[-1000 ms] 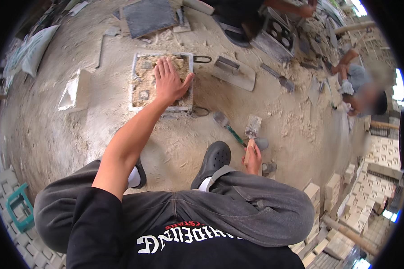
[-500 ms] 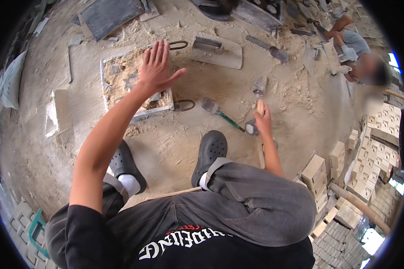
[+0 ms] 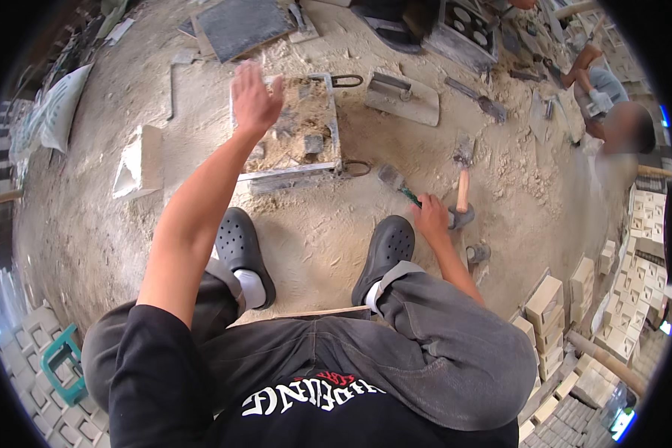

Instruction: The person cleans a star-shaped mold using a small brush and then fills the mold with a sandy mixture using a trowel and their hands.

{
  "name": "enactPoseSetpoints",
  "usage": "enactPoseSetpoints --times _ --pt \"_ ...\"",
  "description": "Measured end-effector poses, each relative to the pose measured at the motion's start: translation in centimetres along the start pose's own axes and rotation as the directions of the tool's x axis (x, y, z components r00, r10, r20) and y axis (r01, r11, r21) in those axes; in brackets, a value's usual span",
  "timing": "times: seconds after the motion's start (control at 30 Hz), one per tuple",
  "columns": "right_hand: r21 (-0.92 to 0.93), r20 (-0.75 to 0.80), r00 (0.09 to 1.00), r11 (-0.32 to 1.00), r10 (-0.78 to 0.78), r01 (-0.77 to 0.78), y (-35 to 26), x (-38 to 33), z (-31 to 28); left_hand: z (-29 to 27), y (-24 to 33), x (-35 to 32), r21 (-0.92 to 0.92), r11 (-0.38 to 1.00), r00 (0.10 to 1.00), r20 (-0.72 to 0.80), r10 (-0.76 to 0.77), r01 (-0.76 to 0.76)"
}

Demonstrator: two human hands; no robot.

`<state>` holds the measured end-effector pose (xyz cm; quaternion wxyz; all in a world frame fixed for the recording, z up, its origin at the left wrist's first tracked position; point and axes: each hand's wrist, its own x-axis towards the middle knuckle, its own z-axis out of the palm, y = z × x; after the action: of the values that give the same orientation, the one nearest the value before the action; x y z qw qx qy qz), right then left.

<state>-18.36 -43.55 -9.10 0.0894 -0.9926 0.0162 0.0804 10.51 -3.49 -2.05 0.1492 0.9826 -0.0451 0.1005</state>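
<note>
My left hand (image 3: 255,98) is open, fingers stretched out and slightly blurred, above the left edge of a rectangular metal mould (image 3: 290,173). Crumbly tan sand with several dark grey chunks (image 3: 313,144) fills the mould, which has wire loop handles on its right side. My right hand (image 3: 431,218) is closed around the green handle of a brush (image 3: 390,176), whose bristle end lies on the sandy ground. Beside that hand rests a small trowel with a wooden handle (image 3: 464,190), touched by nothing of mine. A dark hammer-like head (image 3: 461,217) lies just below it, partly hidden by my hand.
Beyond the mould lie a plastering float (image 3: 403,97), a narrow trowel (image 3: 478,99) and a dark square board (image 3: 243,28). A pale block (image 3: 139,161) stands at left. Stacked cast blocks (image 3: 549,306) line the right. A co-worker (image 3: 612,104) crouches at far right.
My right hand has let go of the wooden-handled trowel and taken hold of the green brush handle. My left hand has shifted from over the mould's sand to its left edge. The view has turned.
</note>
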Motion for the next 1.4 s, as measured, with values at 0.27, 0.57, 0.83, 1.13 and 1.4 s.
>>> enactPoseSetpoints --times 0.27,0.57,0.83,1.13,1.4 --pt "-0.213 0.063 0.997 0.975 -0.045 0.058 1.9 0.3 -0.6 -2.9 -1.7 -10.0 0.119 0.978 0.932 0.303 -0.198 0.169" --pt "0.405 0.597 0.801 0.877 -0.038 -0.26 -2.3 6.0 -14.2 -3.4 0.7 -10.5 -0.056 0.979 0.964 0.174 0.201 -0.194" --pt "0.485 0.36 0.933 0.857 -0.017 -0.171 -9.9 13.0 -18.8 -2.9 7.9 -11.8 -0.141 0.741 0.713 0.202 0.671 -0.657" --pt "0.487 0.327 0.945 0.862 -0.031 -0.14 -8.6 12.9 -15.8 -2.1 6.0 -14.2 -0.038 0.78 0.758 0.213 0.616 -0.624" --pt "0.928 0.108 0.973 0.331 0.203 -0.172 -8.9 14.1 -11.0 0.1 8.2 -6.0 -0.043 0.766 0.732 0.265 0.628 -0.642"
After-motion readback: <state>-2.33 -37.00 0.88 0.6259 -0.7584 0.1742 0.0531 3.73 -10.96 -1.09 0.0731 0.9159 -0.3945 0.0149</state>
